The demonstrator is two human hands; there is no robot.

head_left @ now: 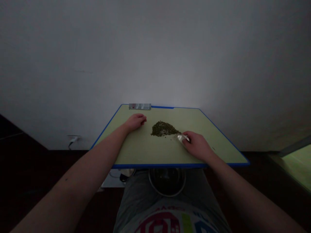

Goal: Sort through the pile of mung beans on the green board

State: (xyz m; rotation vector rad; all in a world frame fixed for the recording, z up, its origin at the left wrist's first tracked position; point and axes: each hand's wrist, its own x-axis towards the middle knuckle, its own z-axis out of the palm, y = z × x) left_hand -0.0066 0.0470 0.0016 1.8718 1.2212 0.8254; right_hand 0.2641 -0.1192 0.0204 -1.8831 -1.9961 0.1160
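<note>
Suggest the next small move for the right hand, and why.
Probably nudge the shiny object in the right hand leftward into the greenish pile: it sits at the pile's right end, where loose bits trail toward it.

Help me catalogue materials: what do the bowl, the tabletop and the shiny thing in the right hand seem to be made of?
The bowl: probably metal, polished; its rim glints, though the inside is dark.
The tabletop: perhaps laminate or painted board, matt; it looks even, with little glare.
The shiny thing in the right hand: glossy metal or clear plastic; its bright highlights fit both.
</note>
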